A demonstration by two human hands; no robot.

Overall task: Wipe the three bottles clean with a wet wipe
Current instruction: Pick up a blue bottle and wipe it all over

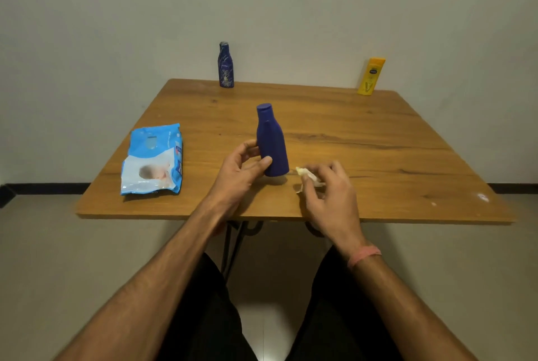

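Right hand pinching wipe, left hand grip round plain blue bottle (upright), wipes pack left.

A wooden table stands against a plain wall over pale floor.

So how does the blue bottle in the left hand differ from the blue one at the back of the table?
The plain blue bottle is unprinted; the patterned blue bottle carries pale markings. The plain one tilts, gripped by the left hand; the patterned one stands upright, untouched, by the wall. Both are dark blue, narrow-necked and capped.
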